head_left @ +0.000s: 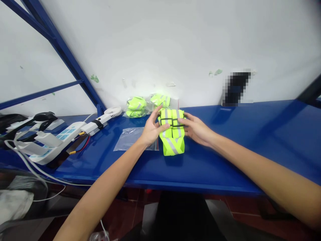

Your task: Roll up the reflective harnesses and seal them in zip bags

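Note:
A folded neon-yellow reflective vest [174, 144] with silver strips and black edging is held up over the blue table. My left hand [151, 129] grips its left side, thumb across the front and fingers up behind. On the right side, my right hand [196, 129] holds it the same way, thumb on the front, with some fingers hidden behind the fabric. One loop of the vest hangs below the folded bundle. Left of it a clear plastic bag [130, 140] lies flat, partly behind my left hand.
Bagged neon-yellow bundles [136, 106] stand against the wall. To the left are a white handheld fan [112, 112], a power strip [61, 140] with plugs, and loose cables [27, 160]. A blue metal frame [66, 50] rises at the left. The table's front edge [175, 188] runs near my body.

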`<state>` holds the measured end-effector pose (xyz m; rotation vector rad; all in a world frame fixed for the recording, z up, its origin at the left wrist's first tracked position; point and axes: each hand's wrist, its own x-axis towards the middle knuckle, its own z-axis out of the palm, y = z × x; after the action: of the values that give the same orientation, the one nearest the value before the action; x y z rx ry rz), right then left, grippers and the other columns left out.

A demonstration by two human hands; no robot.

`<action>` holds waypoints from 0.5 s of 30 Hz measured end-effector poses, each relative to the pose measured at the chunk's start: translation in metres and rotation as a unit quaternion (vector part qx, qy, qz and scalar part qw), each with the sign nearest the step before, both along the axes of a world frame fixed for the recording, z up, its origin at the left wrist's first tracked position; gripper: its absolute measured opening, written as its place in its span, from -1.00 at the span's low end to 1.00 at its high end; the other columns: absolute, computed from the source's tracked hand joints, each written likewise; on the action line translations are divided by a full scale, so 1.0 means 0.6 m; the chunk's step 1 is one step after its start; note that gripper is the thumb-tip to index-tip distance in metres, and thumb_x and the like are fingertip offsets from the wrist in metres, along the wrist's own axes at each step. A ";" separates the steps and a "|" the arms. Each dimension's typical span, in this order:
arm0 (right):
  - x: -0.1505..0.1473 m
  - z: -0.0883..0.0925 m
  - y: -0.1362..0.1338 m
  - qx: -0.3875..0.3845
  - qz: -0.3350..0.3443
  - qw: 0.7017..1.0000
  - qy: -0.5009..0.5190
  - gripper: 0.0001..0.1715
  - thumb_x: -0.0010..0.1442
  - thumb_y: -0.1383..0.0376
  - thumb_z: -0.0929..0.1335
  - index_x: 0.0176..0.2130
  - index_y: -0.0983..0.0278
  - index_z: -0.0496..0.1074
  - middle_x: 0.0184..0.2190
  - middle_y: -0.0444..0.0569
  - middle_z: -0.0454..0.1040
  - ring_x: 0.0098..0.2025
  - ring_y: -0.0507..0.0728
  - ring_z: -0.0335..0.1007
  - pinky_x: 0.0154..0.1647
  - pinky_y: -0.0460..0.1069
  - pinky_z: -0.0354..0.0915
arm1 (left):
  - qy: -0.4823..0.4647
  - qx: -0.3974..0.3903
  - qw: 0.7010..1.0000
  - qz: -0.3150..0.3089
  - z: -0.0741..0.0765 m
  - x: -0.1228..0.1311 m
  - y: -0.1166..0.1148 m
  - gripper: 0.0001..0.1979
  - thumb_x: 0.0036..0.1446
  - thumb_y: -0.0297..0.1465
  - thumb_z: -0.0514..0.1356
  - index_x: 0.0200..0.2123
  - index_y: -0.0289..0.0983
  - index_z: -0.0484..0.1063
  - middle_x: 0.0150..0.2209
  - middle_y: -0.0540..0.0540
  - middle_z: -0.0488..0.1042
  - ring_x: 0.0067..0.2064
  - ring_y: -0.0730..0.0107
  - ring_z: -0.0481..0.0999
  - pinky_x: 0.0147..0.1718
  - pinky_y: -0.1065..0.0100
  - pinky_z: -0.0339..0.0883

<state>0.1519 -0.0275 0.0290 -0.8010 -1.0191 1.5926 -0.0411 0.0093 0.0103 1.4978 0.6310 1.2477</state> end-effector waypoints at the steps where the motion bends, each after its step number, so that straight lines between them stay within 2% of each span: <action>1: 0.000 0.001 0.000 -0.006 -0.006 1.000 -0.007 -0.53 0.13 0.31 0.46 0.04 0.20 0.38 -0.08 0.05 0.57 -0.12 0.23 0.56 -0.04 0.19 0.49 | 0.006 0.001 1.000 -0.004 0.000 0.001 -0.002 -0.06 -0.11 -0.34 0.46 0.31 -0.10 0.13 0.29 -0.23 0.20 0.23 0.02 0.35 0.15 0.14 0.32; 5: -0.004 -0.006 0.002 -0.011 -0.026 0.999 -0.022 -0.62 0.10 0.35 0.46 -0.07 0.20 0.39 -0.06 0.05 0.55 -0.06 0.26 0.53 -0.01 0.23 0.47 | 0.021 -0.018 0.999 -0.030 0.001 0.003 -0.009 0.08 -0.11 -0.37 0.47 0.39 -0.04 -0.06 0.30 -0.23 0.22 0.24 0.00 0.34 0.17 0.08 0.30; 11: -0.016 -0.019 0.000 0.015 -0.071 0.997 0.018 -0.54 0.05 0.36 0.49 -0.07 0.15 0.33 -0.02 -0.03 0.53 0.06 0.23 0.47 0.11 0.20 0.42 | 0.004 -0.068 0.997 -0.017 -0.008 0.008 -0.006 0.16 -0.15 -0.37 0.48 0.40 -0.11 -0.15 0.32 -0.27 0.19 0.23 0.00 0.36 0.14 0.09 0.33; 13: -0.018 -0.018 0.000 0.029 -0.085 0.995 0.034 -0.53 0.04 0.34 0.50 -0.08 0.15 0.34 0.00 -0.03 0.52 0.07 0.24 0.47 0.09 0.21 0.43 | 0.006 -0.075 0.997 0.006 -0.010 0.012 -0.005 0.01 -0.06 -0.28 0.44 0.37 -0.16 -0.03 0.30 -0.27 0.22 0.21 0.03 0.38 0.12 0.13 0.34; 15: -0.017 -0.017 0.001 0.049 -0.100 0.992 0.052 -0.55 0.03 0.32 0.51 -0.09 0.15 0.35 0.01 -0.04 0.53 0.07 0.25 0.47 0.07 0.21 0.45 | 0.049 -0.055 0.997 0.031 -0.009 0.015 -0.007 -0.30 0.11 -0.14 0.30 0.26 -0.24 0.20 0.21 -0.25 0.35 0.16 0.08 0.42 0.07 0.19 0.35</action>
<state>0.1416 -0.0267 0.0190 -0.7226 -0.9063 1.3883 -0.0323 0.0053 0.0046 1.4634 0.8039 1.1717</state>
